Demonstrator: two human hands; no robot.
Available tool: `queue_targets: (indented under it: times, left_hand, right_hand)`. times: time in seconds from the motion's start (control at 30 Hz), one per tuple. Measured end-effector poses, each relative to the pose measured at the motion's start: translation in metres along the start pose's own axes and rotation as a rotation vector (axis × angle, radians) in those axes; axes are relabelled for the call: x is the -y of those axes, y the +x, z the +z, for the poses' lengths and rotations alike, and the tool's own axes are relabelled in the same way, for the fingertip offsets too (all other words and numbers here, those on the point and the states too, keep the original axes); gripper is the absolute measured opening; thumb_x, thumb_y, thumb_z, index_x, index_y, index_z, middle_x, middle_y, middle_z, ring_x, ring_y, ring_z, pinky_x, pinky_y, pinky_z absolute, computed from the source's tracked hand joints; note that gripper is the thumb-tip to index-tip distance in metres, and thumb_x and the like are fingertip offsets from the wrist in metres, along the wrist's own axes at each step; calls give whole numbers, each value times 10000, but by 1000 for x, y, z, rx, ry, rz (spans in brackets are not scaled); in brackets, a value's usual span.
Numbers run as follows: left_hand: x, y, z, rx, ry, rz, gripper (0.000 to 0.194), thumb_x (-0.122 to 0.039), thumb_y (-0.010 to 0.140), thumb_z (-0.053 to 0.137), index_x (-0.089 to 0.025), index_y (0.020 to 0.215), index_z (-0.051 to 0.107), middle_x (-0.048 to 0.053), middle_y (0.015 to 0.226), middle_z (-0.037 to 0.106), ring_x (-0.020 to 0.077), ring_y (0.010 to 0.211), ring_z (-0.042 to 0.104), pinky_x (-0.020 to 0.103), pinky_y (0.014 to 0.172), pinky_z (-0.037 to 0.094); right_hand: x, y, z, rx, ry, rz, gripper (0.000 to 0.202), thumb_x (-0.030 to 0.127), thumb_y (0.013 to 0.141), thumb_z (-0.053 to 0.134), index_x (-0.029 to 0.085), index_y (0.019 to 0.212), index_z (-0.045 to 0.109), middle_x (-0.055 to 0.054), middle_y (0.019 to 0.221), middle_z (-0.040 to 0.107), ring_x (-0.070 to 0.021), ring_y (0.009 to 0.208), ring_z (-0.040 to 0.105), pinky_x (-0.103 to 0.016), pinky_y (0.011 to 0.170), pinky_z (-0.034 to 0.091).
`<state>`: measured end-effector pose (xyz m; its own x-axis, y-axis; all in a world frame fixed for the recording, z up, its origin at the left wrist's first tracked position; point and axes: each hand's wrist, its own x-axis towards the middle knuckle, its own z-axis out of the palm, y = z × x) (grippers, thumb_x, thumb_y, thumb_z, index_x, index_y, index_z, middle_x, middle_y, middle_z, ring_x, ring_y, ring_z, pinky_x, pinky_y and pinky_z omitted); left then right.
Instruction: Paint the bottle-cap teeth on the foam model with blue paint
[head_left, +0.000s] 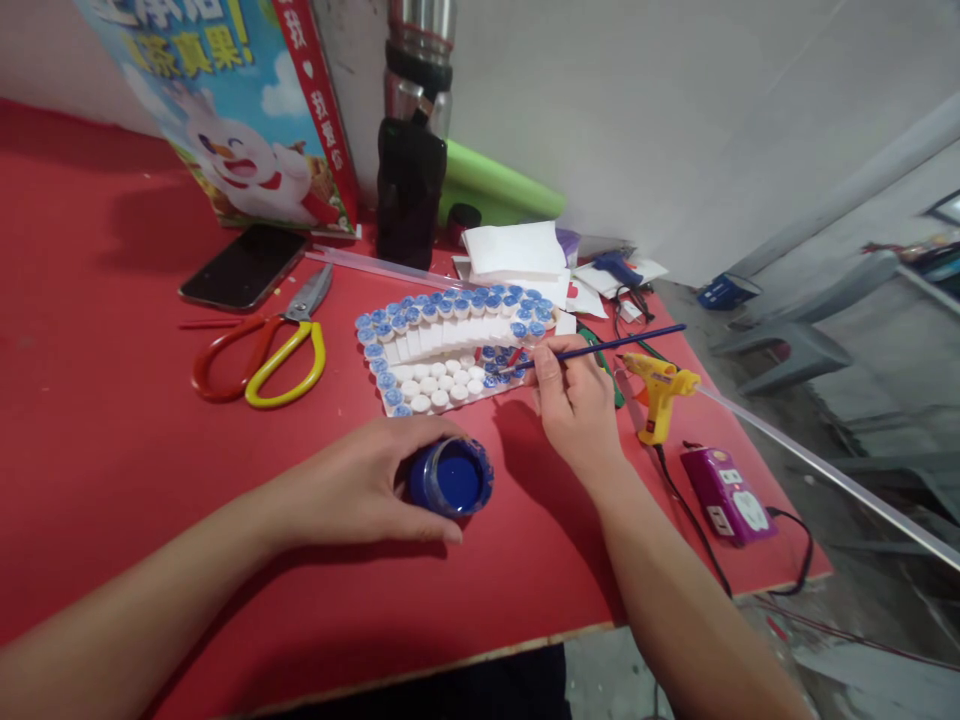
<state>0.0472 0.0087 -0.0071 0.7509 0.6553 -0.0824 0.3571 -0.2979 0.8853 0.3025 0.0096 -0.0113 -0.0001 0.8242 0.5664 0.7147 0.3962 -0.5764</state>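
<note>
My left hand is wrapped round an open jar of blue paint near the middle of the table. A thin dark blue paintbrush is pinched in my right hand, its tip at small round pieces on the right part of a craft piece. Blue-painted round pieces line the craft's top and left edges. White strips cross its middle, and unpainted white rounds fill its lower part.
Scissors and a phone lie left on the red table. A printed bag, a bottle and white papers stand or lie behind. A yellow glue gun and purple power box are right.
</note>
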Motion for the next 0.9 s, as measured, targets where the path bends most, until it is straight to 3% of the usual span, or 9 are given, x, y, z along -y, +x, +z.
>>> queue_targets:
  times: [0.17,0.53,0.9]
  left_hand:
    - [1,0,0,-4,-15,15,578,-416,752,946,-270,1265,724,7,1131,779,206,910,717,288,833,559]
    - [1,0,0,0,-7,10,591,-441,746,947,-270,1267,727,7,1137,787,209,902,725,295,844,569]
    - [2,0,1,-13,-25,31,577,-403,747,951,-278,1264,726,-6,1081,778,175,810,695,290,838,564]
  right_hand:
    - [0,0,0,25,32,17,180,330,1105,483,243,959,544,42,685,616,-132,553,579,-290,599,457]
    - [-1,1,0,28,65,51,172,335,1101,502,241,968,556,44,684,636,-132,552,595,-289,610,470]
    - [5,-1,4,5,2,-44,157,311,1100,514,229,979,571,34,718,660,-123,569,617,-269,617,462]
